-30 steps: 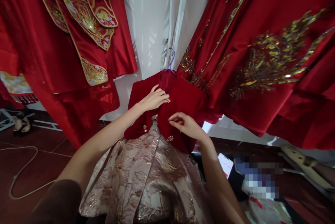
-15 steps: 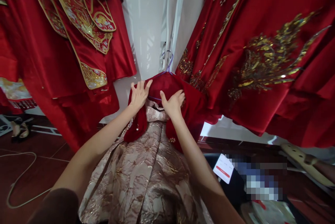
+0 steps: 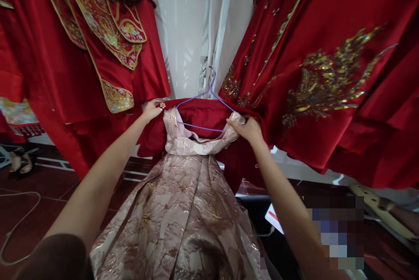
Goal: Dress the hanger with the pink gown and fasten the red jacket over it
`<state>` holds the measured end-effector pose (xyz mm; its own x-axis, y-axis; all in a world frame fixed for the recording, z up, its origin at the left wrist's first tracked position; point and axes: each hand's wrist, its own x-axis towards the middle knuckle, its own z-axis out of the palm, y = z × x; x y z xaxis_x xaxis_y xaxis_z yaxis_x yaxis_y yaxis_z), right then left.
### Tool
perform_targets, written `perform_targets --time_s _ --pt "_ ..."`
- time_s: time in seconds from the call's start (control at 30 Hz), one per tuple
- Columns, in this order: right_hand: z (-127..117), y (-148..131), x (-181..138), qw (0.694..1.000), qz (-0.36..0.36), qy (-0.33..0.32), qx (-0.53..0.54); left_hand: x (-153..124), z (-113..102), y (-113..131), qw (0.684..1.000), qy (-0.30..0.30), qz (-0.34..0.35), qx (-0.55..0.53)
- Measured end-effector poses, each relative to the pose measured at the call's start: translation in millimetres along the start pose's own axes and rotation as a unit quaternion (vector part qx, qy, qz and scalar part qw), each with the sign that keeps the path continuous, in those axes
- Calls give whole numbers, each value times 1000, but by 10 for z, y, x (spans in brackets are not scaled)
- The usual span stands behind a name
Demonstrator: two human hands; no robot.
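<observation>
A pink-gold brocade dress [image 3: 183, 201] hangs on a purple wire hanger [image 3: 204, 96] in front of me. A dark red velvet jacket [image 3: 203, 114] lies spread open behind the dress's shoulders. My left hand [image 3: 151, 109] is closed on the jacket's left front edge, beside a small jewelled button. My right hand [image 3: 247, 128] is closed on the jacket's right front edge, at the dress's right shoulder. Both arms reach out wide, holding the jacket apart so the dress's bodice shows.
Red robes with gold embroidery hang close on the left [image 3: 98, 44] and right [image 3: 327, 74]. White fabric [image 3: 190, 31] hangs behind the hanger. A dark red floor with a white cord [image 3: 19, 227] lies at lower left. Shoes [image 3: 19, 162] stand at far left.
Both hands moved from the jacket's front up to its collar, then outward to the sides. The jacket went from closed over the dress to pulled open, baring the bodice and hanger.
</observation>
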<state>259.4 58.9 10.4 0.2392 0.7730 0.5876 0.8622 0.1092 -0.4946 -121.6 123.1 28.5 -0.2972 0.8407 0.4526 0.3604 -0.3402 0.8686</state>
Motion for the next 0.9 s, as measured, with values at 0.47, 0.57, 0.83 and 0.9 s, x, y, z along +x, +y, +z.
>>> perform_targets --time_s 0.47,0.57,0.83,0.9 --pt "-66 152 255 968 -29 -95 231 -376 -329 -195 859 -374 -350 16" --pt "19 180 248 966 -39 -57 250 -264 -205 -95 924 -315 -192 -106" --pt "103 215 266 943 -30 0 332 -65 59 0 972 -230 47 -9" --pt "97 224 289 939 -4 -1 345 -70 78 -25 979 -190 72 -34"
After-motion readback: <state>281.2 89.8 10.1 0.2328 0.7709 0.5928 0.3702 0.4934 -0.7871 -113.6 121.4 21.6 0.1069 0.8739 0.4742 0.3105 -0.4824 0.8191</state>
